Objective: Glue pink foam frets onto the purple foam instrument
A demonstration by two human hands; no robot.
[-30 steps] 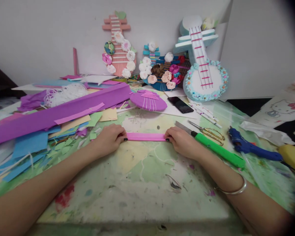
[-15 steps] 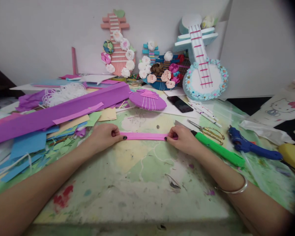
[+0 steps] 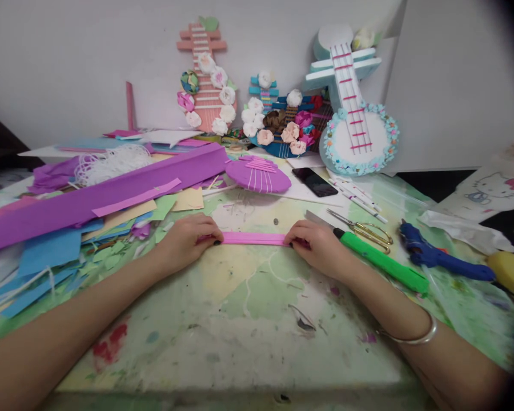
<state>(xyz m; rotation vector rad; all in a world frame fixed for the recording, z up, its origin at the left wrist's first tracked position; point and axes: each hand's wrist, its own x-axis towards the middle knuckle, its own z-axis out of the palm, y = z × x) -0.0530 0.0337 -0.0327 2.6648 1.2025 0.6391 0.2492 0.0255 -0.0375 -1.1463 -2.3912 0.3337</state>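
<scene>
A narrow folded strip of pink paper [image 3: 253, 238] stretches level between my hands, just over the tabletop. My left hand [image 3: 192, 240] pinches its left end between thumb and fingers. At the other end my right hand [image 3: 310, 242] is closed on the strip in the same way; its tip is hidden by the fingers. Just right of my right hand lies a green-handled utility knife [image 3: 383, 260], its blade partly behind the hand. Behind the strip sits a purple oval piece [image 3: 258, 173] with white strings and pink bars.
Gold scissors [image 3: 364, 229] and a blue glue gun [image 3: 441, 251] lie at right, a phone [image 3: 314, 181] behind. Paper scraps [image 3: 49, 248] and a long purple paper strip [image 3: 111, 197] cover the left. Decorated model instruments [image 3: 357, 123] lean against the wall.
My left hand has shifted slightly right along the pink strip, so less of it shows. The fingers of both hands have curled further over its ends.
</scene>
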